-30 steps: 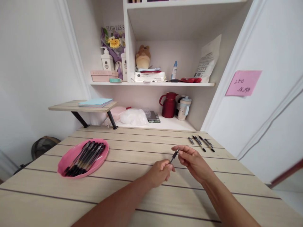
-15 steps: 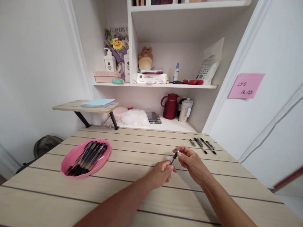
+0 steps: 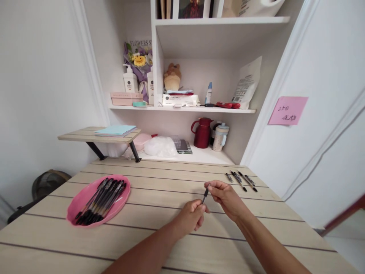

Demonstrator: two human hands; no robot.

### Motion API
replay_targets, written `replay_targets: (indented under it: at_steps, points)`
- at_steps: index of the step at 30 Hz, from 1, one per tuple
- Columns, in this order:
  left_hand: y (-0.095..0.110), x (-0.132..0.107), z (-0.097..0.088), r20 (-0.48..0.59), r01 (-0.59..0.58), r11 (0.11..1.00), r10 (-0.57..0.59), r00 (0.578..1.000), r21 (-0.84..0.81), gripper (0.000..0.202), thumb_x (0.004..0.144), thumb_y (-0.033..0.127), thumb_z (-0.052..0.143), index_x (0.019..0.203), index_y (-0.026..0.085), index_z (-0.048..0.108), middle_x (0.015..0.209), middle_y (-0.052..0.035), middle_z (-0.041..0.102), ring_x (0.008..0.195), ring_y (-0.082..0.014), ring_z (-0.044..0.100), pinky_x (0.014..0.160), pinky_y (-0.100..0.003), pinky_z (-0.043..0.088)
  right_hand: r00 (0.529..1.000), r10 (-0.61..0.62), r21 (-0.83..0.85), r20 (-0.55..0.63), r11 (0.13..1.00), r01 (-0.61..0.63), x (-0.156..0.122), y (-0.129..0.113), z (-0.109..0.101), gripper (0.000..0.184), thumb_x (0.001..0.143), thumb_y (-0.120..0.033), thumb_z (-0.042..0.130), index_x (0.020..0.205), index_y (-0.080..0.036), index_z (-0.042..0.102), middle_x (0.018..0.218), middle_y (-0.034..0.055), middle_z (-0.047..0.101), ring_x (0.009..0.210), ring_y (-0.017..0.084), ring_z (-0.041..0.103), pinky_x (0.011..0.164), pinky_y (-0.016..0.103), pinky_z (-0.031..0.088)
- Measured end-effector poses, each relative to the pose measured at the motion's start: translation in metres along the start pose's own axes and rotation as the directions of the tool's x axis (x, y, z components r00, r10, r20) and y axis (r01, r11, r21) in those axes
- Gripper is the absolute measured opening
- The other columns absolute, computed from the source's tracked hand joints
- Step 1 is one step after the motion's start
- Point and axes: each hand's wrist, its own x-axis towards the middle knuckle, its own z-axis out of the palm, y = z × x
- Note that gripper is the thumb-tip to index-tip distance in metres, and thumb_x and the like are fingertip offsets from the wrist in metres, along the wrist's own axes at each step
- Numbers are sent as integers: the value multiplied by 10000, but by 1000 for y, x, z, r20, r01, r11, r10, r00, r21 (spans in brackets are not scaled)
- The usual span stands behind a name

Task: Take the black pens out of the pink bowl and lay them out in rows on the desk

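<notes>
Over the middle of the slatted table (image 3: 159,198), a pen (image 3: 205,193) with a black grip is held between both hands, tilted up to the right. My left hand (image 3: 191,217) is closed around its lower barrel. The thumb and fingers of my right hand (image 3: 221,194) pinch the upper tip end; the very tip is hidden by them. To the left, a pink oval tray (image 3: 71,203) holds a bundle of black pens (image 3: 104,199). Several pens and pen parts (image 3: 242,180) lie on the table beyond my right hand.
A small raised shelf (image 3: 74,134) with blue paper (image 3: 115,130) stands at the back left. Behind the table are a red jug (image 3: 202,133), a pale cup (image 3: 220,137) and a white plastic bag (image 3: 160,147). A pink note (image 3: 288,110) is stuck on the right.
The camera view has tilted up slightly and shifted. Both hands still hold the pen; my right fingers have closed further over its tip end, where a silvery tip showed before.
</notes>
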Motion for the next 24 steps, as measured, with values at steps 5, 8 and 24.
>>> replay_targets:
  at_steps: [5,8,24]
  points:
    - [-2,3,-1,10,20,999,-20,1000,-33,350,799,472,384,828,142,496,446,79,420,318,-38,328,343,-162,235,999,14,18,41,1000,-15,6,1,2,289,571,-404,704,670,-184,546,557,-44,485,437,52,273,430,221,161]
    - [-5,6,-3,2,23,998,-22,1000,-62,363,797,486,385,832,140,489,430,85,417,297,-34,310,329,-160,216,992,42,24,119,999,-45,7,-4,3,283,631,-416,652,782,-182,598,608,-21,529,452,56,292,438,223,159]
    - [-9,11,-3,-43,67,989,-73,996,-132,375,778,508,410,814,142,481,418,85,419,269,-30,293,301,-165,167,993,20,-56,119,998,-13,27,-3,1,257,573,-404,700,615,-167,610,527,-31,498,454,55,311,448,218,222]
